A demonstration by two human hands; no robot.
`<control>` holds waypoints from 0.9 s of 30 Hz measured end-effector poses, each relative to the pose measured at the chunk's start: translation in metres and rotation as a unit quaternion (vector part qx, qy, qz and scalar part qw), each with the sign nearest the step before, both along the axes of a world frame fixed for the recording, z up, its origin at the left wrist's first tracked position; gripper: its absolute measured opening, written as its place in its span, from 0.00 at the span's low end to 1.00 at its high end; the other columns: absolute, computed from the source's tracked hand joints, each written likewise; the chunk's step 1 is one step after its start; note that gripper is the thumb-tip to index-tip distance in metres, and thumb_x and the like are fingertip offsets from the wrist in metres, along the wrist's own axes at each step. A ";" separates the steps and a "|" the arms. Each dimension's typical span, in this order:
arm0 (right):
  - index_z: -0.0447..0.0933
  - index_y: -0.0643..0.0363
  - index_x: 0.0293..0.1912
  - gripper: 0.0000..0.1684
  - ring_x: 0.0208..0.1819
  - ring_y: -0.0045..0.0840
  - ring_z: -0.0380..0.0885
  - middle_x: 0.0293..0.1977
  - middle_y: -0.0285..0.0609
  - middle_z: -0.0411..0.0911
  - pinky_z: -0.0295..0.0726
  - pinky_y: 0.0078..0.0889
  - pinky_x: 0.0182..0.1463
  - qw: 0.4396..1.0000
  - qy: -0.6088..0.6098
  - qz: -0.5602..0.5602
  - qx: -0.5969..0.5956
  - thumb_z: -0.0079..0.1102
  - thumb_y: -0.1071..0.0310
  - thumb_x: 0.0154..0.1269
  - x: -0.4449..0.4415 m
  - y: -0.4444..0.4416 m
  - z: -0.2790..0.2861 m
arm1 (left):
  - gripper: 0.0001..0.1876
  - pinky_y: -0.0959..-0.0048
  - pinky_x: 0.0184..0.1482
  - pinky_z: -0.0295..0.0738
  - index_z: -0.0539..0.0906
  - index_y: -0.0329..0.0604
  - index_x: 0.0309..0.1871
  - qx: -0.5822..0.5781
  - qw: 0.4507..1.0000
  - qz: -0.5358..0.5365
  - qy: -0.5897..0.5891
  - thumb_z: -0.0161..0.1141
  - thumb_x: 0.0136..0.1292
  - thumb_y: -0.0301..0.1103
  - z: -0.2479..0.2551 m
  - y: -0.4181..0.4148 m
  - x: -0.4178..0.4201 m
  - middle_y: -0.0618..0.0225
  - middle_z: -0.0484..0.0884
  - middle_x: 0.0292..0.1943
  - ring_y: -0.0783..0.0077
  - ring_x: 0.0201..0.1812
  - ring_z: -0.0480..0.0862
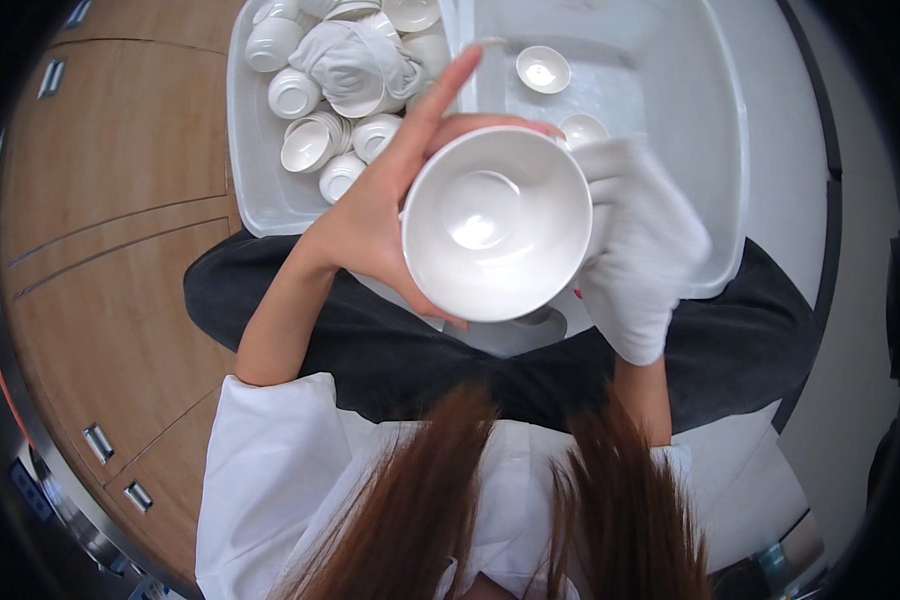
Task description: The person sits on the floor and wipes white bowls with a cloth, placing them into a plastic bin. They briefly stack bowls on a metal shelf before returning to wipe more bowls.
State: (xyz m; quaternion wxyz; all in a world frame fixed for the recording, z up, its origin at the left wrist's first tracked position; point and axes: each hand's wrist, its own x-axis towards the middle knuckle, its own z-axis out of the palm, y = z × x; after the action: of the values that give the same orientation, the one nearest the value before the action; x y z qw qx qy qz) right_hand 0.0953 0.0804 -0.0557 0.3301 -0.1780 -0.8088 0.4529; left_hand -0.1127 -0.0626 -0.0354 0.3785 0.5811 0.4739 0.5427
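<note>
My left hand (375, 217) is wrapped around a glossy white bowl (495, 225), its thumb below and its fingers along the far side. The index finger sticks up away from the rim. The bowl is tilted, with its inside facing me. A white cloth (637, 240) covers most of my right hand (578, 293), which presses against the bowl's right side. Some of the cloth is blurred, and the fingers beneath it are mostly hidden.
A translucent plastic tub (244, 150) at the far left holds several white bowls (307, 142) and a crumpled white cloth (352, 64). In the right tub (720, 225) lie a small white bowl (543, 70) and another bowl (583, 129). Wooden cabinet fronts (120, 135) stand at left.
</note>
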 end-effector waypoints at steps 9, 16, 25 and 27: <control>0.79 0.66 0.51 0.22 0.41 0.44 0.80 0.41 0.51 0.80 0.78 0.38 0.47 0.973 -0.093 -0.070 0.201 0.62 0.79 0.54 -0.001 -0.016 0.007 | 0.88 0.48 0.72 0.71 0.30 0.47 0.84 0.041 0.996 0.020 0.081 0.92 0.27 0.44 0.014 0.002 -0.009 0.46 0.75 0.70 0.47 0.72 0.75; 0.76 0.65 0.53 0.22 0.41 0.49 0.76 0.41 0.52 0.77 0.77 0.44 0.47 0.963 -0.162 0.088 0.195 0.59 0.77 0.56 -0.009 -0.052 -0.003 | 0.82 0.53 0.73 0.70 0.34 0.52 0.84 0.074 0.973 0.099 0.196 0.89 0.33 0.36 0.000 0.004 -0.001 0.52 0.76 0.70 0.50 0.72 0.75; 0.80 0.62 0.52 0.16 0.52 0.47 0.79 0.48 0.54 0.80 0.76 0.37 0.57 0.908 -0.037 0.099 -0.405 0.61 0.75 0.63 -0.011 -0.029 0.013 | 0.86 0.49 0.73 0.70 0.23 0.49 0.81 0.120 0.926 0.211 0.290 0.91 0.36 0.41 -0.024 0.014 -0.004 0.50 0.70 0.72 0.47 0.72 0.74; 0.79 0.62 0.54 0.18 0.53 0.46 0.79 0.50 0.53 0.80 0.76 0.36 0.58 0.961 -0.049 0.074 -0.261 0.62 0.75 0.64 -0.006 -0.013 0.007 | 0.87 0.49 0.73 0.70 0.21 0.49 0.81 0.114 0.927 0.216 0.286 0.91 0.35 0.42 -0.019 0.018 -0.005 0.50 0.70 0.72 0.47 0.72 0.74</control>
State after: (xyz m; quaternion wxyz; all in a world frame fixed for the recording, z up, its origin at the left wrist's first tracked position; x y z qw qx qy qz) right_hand 0.0896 0.0671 -0.0489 0.1975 -0.2192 -0.6890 0.6620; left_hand -0.1181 -0.0448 -0.0540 0.0317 0.6340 0.6112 0.4728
